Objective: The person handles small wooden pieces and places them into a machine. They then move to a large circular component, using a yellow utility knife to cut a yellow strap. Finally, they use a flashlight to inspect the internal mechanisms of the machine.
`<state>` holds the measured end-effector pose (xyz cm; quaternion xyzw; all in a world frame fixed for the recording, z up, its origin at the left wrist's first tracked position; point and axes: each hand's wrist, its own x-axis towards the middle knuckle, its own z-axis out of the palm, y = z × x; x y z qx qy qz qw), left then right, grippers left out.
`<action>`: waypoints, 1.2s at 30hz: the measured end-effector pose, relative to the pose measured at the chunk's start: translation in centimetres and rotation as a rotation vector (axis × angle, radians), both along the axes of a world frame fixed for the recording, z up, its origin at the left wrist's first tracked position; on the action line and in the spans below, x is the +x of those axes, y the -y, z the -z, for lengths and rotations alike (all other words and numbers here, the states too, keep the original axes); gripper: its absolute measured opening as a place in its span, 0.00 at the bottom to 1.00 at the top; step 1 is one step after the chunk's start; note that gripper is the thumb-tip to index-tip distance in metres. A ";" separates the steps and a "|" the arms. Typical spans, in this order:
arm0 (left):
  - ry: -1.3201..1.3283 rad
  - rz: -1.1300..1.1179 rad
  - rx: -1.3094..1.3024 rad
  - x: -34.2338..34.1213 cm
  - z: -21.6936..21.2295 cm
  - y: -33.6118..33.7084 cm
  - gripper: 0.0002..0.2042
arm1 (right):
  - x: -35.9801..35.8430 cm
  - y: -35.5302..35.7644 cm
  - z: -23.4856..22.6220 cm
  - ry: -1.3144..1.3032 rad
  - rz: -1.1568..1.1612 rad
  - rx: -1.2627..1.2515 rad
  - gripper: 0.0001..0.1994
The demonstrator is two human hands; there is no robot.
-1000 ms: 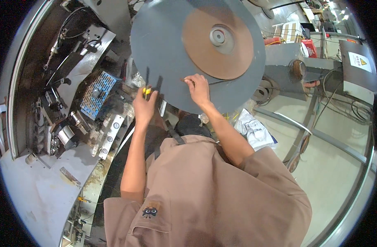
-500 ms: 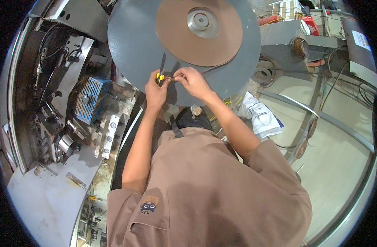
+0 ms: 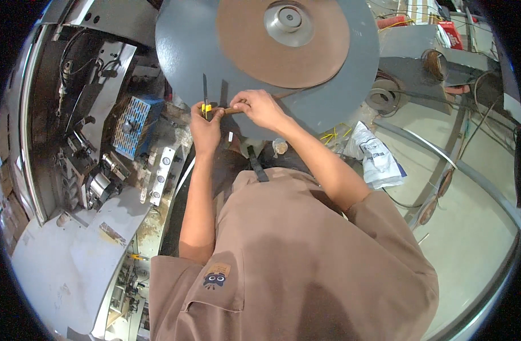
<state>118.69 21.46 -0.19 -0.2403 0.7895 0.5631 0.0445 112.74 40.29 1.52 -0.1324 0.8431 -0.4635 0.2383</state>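
A large grey disc (image 3: pixel 186 51) carries a wide coil of thin brown strip (image 3: pixel 283 65) wound round a pale metal hub (image 3: pixel 286 20). Near the disc's front edge, my left hand (image 3: pixel 205 133) is closed round a yellow and black utility knife (image 3: pixel 206 107), its dark blade pointing away from me. The thumb and fingers of that hand also pinch the end of the brown strip (image 3: pixel 228 111). My right hand (image 3: pixel 261 109) grips the strip a short way to the right, and from there it runs back to the coil. A small white piece (image 3: pixel 230 137) shows just below the strip.
Machine parts and a blue slotted box (image 3: pixel 133 126) stand close on the left, above a pale grey panel (image 3: pixel 61 256). A white plastic bag (image 3: pixel 374 156) lies on the floor at right, near a grey hose (image 3: pixel 471 162) and loose cables.
My hands have moved apart, so a stretch of brown strip shows between them. The disc sits slightly farther right in view. The small white piece has come into sight.
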 end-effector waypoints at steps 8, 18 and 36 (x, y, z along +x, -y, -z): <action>0.037 -0.084 -0.233 -0.3 -0.2 2.4 0.18 | -0.6 2.6 2.1 -0.168 0.005 0.172 0.08; 0.152 -0.036 -0.465 3.8 -2.2 3.4 0.18 | -0.6 7.2 4.3 -0.453 0.224 0.117 0.03; 0.194 0.314 -0.691 3.0 -1.4 2.6 0.13 | -1.2 9.7 4.5 -0.437 0.336 0.210 0.04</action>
